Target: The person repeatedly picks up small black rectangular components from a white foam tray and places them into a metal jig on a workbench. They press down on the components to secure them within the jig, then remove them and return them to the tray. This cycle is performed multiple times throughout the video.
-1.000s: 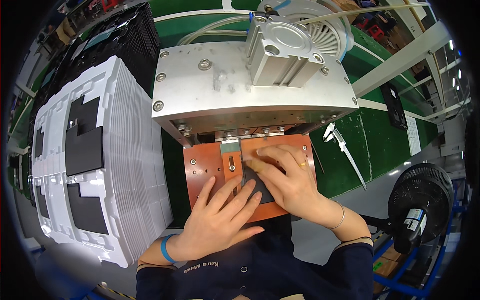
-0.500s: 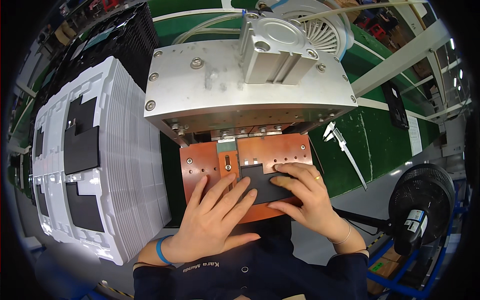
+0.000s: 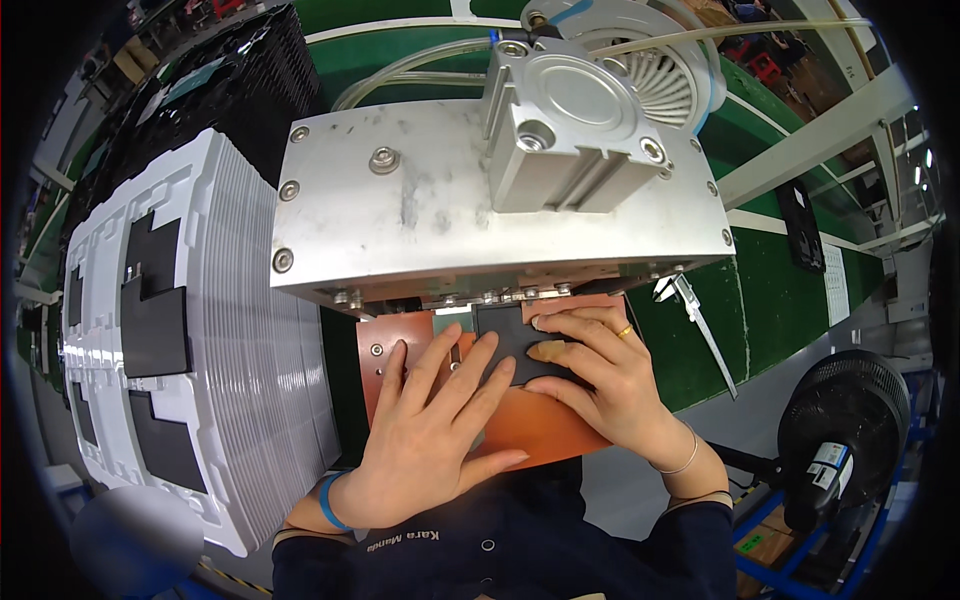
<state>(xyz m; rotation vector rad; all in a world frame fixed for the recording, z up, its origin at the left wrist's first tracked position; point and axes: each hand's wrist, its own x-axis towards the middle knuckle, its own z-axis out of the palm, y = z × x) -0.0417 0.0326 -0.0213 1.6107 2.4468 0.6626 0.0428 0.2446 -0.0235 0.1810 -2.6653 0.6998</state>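
Note:
A flat black L-shaped piece [image 3: 502, 325] lies on the orange fixture plate [image 3: 545, 430], its far part at the front opening of the metal press [image 3: 345, 220]. My right hand [image 3: 615, 385] has its bent fingers on the piece's right side and its thumb at the near edge. My left hand [image 3: 425, 440] is open, fingers spread over the left part of the plate. Its index fingertip is close to the piece's left edge; whether they touch I cannot tell. The right fingers hide part of the piece.
Stacked white trays [image 3: 215, 420] holding black L-shaped pieces stand on the left, with black trays [image 3: 250, 95] behind. A caliper [image 3: 700, 325] and a black device [image 3: 800, 225] lie on the green table [image 3: 705, 370]. A black fan [image 3: 835, 430] stands right.
The black piece has slid away from me toward the press, my right hand moving with it. My left hand stays spread on the plate. The view has shifted slightly.

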